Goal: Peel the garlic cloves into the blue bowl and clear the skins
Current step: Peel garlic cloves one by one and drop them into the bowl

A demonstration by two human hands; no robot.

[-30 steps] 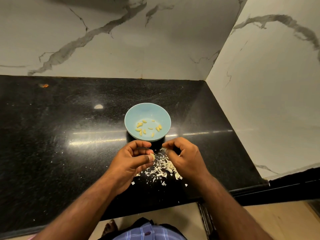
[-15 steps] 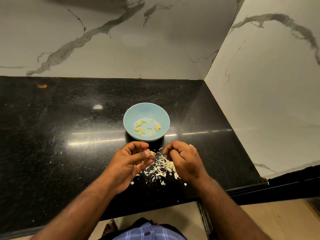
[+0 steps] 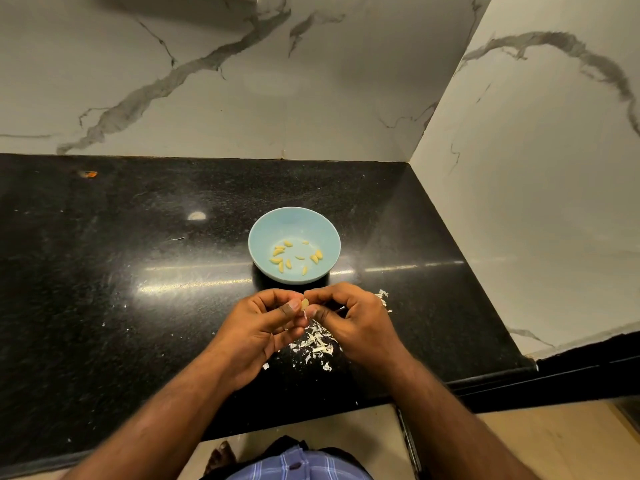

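A blue bowl (image 3: 265,237) stands on the black counter and holds several peeled yellow garlic cloves (image 3: 280,260). Just in front of the bowl, my left hand (image 3: 259,332) and my right hand (image 3: 353,323) meet fingertip to fingertip. Between them they pinch one small pale garlic clove (image 3: 304,304), with a shred of skin hanging below it. A heap of white garlic skins (image 3: 317,344) lies on the counter under and between my hands. More skins (image 3: 382,296) show past my right hand.
The black granite counter (image 3: 121,289) ends in a front edge close to my body. Marble walls close it off at the back and on the right, forming a corner. A small orange speck (image 3: 88,173) lies at the far left of the counter.
My hands have come together from being a little apart, and my right fingers now grip the clove that my left hand held. Both hands rose slightly off the skin heap.
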